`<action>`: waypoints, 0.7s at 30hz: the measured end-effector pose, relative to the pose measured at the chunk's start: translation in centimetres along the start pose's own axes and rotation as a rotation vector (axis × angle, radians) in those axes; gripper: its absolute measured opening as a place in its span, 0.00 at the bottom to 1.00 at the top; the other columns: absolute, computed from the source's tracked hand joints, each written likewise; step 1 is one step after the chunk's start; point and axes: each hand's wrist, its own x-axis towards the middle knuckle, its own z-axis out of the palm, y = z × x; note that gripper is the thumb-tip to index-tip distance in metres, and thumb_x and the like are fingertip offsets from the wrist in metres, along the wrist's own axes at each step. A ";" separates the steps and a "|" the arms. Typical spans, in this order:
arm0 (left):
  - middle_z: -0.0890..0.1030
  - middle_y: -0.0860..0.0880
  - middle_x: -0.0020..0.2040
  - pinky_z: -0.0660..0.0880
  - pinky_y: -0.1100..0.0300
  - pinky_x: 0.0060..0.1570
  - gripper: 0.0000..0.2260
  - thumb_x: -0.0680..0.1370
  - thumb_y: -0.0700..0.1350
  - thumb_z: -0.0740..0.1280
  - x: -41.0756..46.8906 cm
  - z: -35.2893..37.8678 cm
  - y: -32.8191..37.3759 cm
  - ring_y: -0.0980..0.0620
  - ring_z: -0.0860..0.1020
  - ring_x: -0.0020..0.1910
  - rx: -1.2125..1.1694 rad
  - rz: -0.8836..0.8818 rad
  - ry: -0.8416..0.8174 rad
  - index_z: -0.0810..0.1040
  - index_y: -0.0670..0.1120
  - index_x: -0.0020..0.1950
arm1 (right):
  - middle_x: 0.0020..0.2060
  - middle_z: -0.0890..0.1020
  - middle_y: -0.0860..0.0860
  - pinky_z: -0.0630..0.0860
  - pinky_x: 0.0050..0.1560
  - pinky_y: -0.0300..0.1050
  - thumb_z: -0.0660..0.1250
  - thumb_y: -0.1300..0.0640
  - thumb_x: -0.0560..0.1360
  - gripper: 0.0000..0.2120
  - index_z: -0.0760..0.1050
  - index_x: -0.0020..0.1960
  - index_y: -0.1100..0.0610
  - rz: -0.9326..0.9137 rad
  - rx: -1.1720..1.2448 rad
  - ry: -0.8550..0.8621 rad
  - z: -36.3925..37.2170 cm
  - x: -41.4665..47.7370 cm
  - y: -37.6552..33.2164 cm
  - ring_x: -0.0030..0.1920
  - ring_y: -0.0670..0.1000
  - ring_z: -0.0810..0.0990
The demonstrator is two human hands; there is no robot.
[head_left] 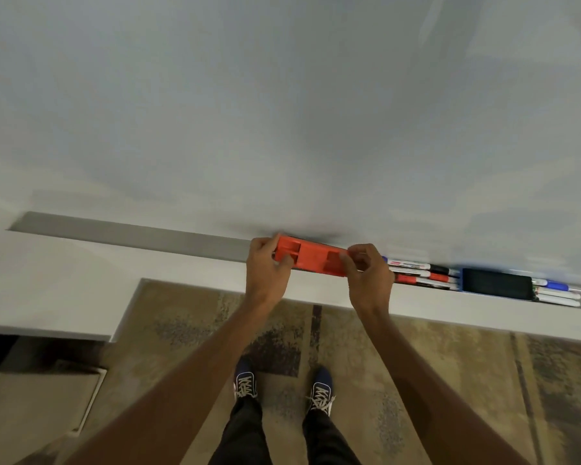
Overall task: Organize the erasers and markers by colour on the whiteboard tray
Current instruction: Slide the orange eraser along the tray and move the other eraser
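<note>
Near to far: patterned carpet (399, 357) underfoot, then the whiteboard tray (131, 234). The orange eraser (311, 258) is held over the tray, against the whiteboard (282, 112); left hand (265, 266) is clamped on its left end, right hand (366, 273) pinched on its right end. Judged light, rigid plastic, smooth-sided; best gripped at the ends or moulded recesses. Red and black markers (423, 273), a blue eraser (497, 284) and further markers (555, 292) are seen in the tray to the right.

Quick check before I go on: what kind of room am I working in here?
Probably an office meeting room or classroom: a large whiteboard with a marker tray, markers and erasers, over patterned carpet.
</note>
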 end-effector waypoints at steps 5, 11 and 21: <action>0.79 0.47 0.55 0.71 0.63 0.54 0.12 0.77 0.38 0.66 1.5 -5.5 -2.5 0.50 0.79 0.52 0.023 0.011 0.096 0.82 0.49 0.57 | 0.50 0.80 0.46 0.75 0.53 0.37 0.73 0.53 0.75 0.18 0.77 0.63 0.55 0.038 -0.010 -0.043 6.4 -1.9 -3.1 0.48 0.44 0.79; 0.83 0.52 0.50 0.67 0.77 0.44 0.14 0.76 0.39 0.65 4.0 -11.2 -6.4 0.54 0.79 0.49 0.011 -0.075 0.166 0.84 0.53 0.56 | 0.53 0.83 0.50 0.77 0.57 0.46 0.72 0.55 0.73 0.17 0.77 0.61 0.53 0.026 -0.010 -0.210 14.1 -3.8 -6.0 0.52 0.49 0.80; 0.81 0.51 0.42 0.66 0.81 0.36 0.13 0.75 0.36 0.65 7.7 -16.4 -10.9 0.52 0.76 0.41 0.071 -0.130 0.141 0.84 0.48 0.54 | 0.42 0.83 0.47 0.75 0.45 0.39 0.68 0.61 0.72 0.11 0.79 0.53 0.52 0.007 -0.107 -0.304 21.9 -4.4 -7.9 0.43 0.49 0.80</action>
